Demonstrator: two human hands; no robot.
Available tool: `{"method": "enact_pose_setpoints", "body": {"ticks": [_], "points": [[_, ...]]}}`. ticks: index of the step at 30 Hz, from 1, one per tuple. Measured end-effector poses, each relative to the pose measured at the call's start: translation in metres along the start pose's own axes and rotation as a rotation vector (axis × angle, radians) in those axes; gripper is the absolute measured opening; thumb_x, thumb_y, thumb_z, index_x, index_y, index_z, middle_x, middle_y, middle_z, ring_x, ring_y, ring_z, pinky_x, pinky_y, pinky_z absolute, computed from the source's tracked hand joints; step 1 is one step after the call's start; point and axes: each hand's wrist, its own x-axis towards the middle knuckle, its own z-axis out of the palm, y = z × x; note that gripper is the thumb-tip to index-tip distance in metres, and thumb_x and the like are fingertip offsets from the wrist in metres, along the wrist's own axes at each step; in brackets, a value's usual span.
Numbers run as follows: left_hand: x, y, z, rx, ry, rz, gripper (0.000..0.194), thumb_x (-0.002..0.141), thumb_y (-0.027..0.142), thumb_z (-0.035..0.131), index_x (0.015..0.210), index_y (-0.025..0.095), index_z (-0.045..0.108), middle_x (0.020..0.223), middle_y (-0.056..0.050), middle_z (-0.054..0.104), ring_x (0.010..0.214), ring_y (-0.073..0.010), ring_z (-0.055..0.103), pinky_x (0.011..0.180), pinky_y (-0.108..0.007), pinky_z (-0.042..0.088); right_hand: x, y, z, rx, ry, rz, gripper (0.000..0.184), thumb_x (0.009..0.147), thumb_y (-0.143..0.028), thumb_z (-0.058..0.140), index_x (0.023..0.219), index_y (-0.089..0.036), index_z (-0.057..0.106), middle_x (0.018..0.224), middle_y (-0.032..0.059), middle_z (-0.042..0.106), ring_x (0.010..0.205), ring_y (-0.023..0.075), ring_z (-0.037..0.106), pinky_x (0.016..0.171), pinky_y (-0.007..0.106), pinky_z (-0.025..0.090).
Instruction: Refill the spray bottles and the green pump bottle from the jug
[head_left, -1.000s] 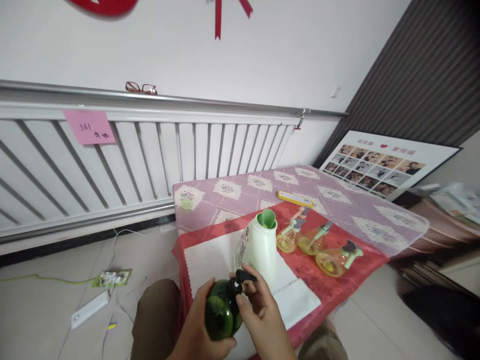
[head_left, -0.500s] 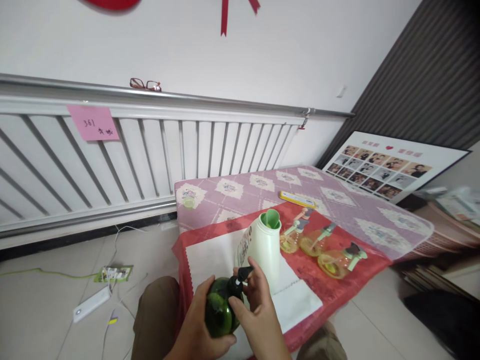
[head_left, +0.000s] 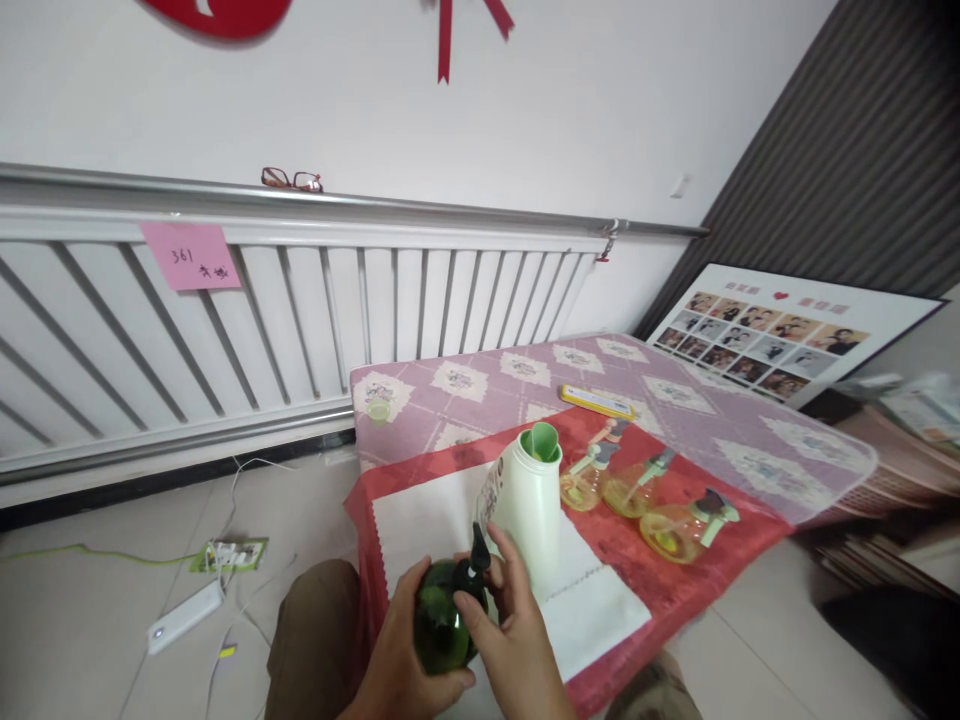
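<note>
My left hand (head_left: pixel 401 640) is wrapped around the body of a dark green, round pump bottle (head_left: pixel 437 630), low over the near side of the table. With thumb and fingers, my right hand (head_left: pixel 510 620) grips the black pump head (head_left: pixel 471 570) at the bottle's neck. Its spout points away from me. Just beyond my hands stands a tall pale green bottle (head_left: pixel 534 525) with an open top and a green funnel-like piece (head_left: pixel 541 440) in its mouth. Clear yellowish spray bottles (head_left: pixel 671 532) lie or lean to the right.
A red cloth (head_left: pixel 637 620) and a white cloth (head_left: pixel 420 510) cover part of the table's purple patterned cover (head_left: pixel 487 385). A yellow-edged case (head_left: pixel 596 402) lies behind. A radiator (head_left: pixel 300 310) lines the wall. A power bank (head_left: pixel 185 617) and cables are on the floor at left.
The pump head has turned in my right fingers: its spout swung from pointing right to pointing away from me. My left hand keeps its hold on the bottle.
</note>
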Motion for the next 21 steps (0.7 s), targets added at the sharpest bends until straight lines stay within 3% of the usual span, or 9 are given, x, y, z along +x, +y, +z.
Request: {"method": "enact_pose_setpoints", "body": {"ticks": [4,10,13,16,18,21], "points": [[0.018,-0.014,0.009,-0.057,0.048,0.056,0.101,0.055,0.023,0.083,0.142,0.021,0.034,0.142,-0.016,0.051,0.129,-0.0326,0.052,0.111,-0.047,0.042,0.012,0.005,0.005,-0.081,-0.026,-0.029,0.065,0.083,-0.028,0.061,0.144,-0.024,0.038,0.117,0.0067,0.07,0.112,0.021,0.065,0.102,0.037,0.048],[0.036,-0.045,0.015,0.05,0.068,0.065,0.09,0.066,0.03,0.078,0.142,0.013,0.032,0.145,-0.022,0.047,0.134,-0.0348,0.047,0.113,-0.052,0.037,0.018,0.04,0.01,-0.202,-0.068,-0.023,0.067,0.084,-0.024,0.056,0.148,-0.018,0.035,0.13,0.0132,0.065,0.123,0.0239,0.059,0.108,0.044,0.043],[0.035,-0.055,0.012,0.067,-0.013,0.08,0.096,0.066,0.031,0.077,0.146,0.012,0.026,0.148,-0.024,0.042,0.137,-0.0337,0.044,0.114,-0.051,0.035,0.012,0.05,0.007,-0.213,-0.089,-0.046,0.068,0.086,-0.023,0.055,0.15,-0.02,0.031,0.14,0.0129,0.058,0.13,0.0232,0.053,0.112,0.045,0.039],[0.032,-0.05,-0.003,0.103,-0.071,0.093,0.105,0.059,0.029,0.082,0.147,0.014,0.028,0.151,-0.022,0.038,0.141,-0.0348,0.038,0.117,-0.051,0.031,0.002,0.05,-0.001,-0.23,-0.088,-0.057,0.069,0.088,-0.025,0.055,0.151,-0.022,0.028,0.147,0.0127,0.05,0.136,0.0233,0.047,0.114,0.047,0.036],[0.03,-0.038,-0.018,0.127,-0.009,0.083,0.093,0.061,0.032,0.08,0.143,0.015,0.038,0.15,-0.019,0.042,0.141,-0.0342,0.037,0.118,-0.05,0.029,-0.007,0.048,-0.007,-0.241,-0.031,-0.085,0.063,0.09,-0.03,0.054,0.148,-0.023,0.034,0.147,0.012,0.05,0.138,0.0242,0.045,0.113,0.046,0.037],[0.027,-0.011,-0.045,0.156,0.099,-0.032,0.048,0.077,0.044,0.064,0.118,0.019,0.061,0.13,-0.011,0.062,0.128,-0.0299,0.053,0.112,-0.046,0.038,-0.021,0.044,-0.016,-0.221,0.105,-0.15,0.052,0.092,-0.04,0.053,0.141,-0.025,0.045,0.137,0.0106,0.06,0.128,0.0247,0.055,0.106,0.041,0.046]]}}
